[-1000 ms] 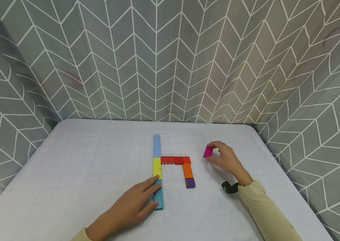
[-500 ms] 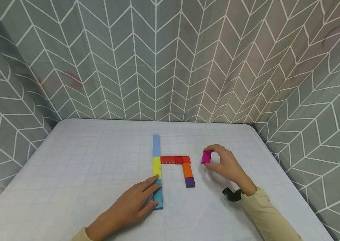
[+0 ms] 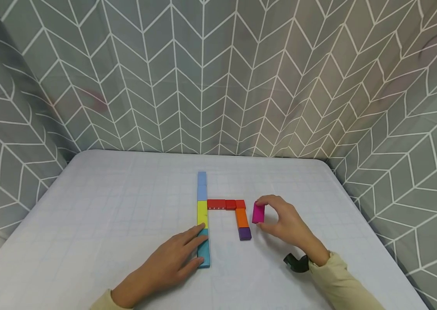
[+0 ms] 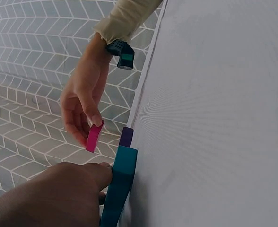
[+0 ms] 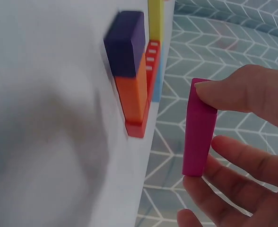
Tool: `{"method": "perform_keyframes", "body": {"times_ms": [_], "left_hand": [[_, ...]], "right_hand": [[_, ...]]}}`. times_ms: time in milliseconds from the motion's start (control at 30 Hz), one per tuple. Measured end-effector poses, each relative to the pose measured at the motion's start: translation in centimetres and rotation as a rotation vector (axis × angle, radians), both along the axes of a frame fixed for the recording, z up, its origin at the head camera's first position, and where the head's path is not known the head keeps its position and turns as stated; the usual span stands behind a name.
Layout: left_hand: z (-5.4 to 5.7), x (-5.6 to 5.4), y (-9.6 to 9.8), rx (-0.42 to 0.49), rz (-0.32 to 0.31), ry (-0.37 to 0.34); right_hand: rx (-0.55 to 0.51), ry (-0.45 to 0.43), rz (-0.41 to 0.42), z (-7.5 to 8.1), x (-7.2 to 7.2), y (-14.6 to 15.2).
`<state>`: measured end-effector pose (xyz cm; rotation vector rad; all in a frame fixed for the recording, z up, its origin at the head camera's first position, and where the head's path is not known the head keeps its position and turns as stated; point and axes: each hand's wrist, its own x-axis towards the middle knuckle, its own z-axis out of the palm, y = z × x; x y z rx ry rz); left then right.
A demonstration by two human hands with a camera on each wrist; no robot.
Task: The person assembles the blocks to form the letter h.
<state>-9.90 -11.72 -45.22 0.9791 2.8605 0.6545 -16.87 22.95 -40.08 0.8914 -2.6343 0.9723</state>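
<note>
My right hand [image 3: 289, 224] pinches a magenta block [image 3: 258, 212] by its two ends between thumb and fingers. In the right wrist view the magenta block [image 5: 199, 130] hangs off the table, beside the orange block [image 5: 132, 94] and purple block [image 5: 125, 42]. Relaxed fingers of my left hand [image 3: 168, 260] rest on the teal block [image 3: 206, 252] and at the near end of the yellow block [image 3: 202, 210]. Light blue blocks [image 3: 202, 186] extend that column away from me. Red blocks [image 3: 216, 204] branch rightward from it, then orange and purple turn back toward me.
A white cloth with a faint grid covers the table [image 3: 106, 206]. Grey curtains [image 3: 218, 77] with white chevron lines stand behind it and at both sides. A dark band-mounted device [image 3: 296, 263] sits at my right wrist.
My right hand has brought the magenta block leftward and nearer to me, close to the orange and purple blocks. The left hand stays on the teal block.
</note>
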Motion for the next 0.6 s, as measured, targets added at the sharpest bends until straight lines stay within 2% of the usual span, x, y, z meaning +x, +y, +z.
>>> {"method": "perform_keyframes", "body": {"times_ms": [267, 467, 600], "left_hand": [[-0.1, 0.0, 0.0, 0.003, 0.001, -0.006], [-0.1, -0.1, 0.1, 0.0, 0.002, -0.01], [0.0, 0.0, 0.1, -0.004, 0.004, -0.006]], "right_hand": [[0.004, -0.019, 0.057, -0.8, 1.2, -0.7], [0.007, 0.021, 0.101, -1.4, 1.9, -0.9], [0.018, 0.003, 0.113, -1.5, 2.2, -1.1]]}}
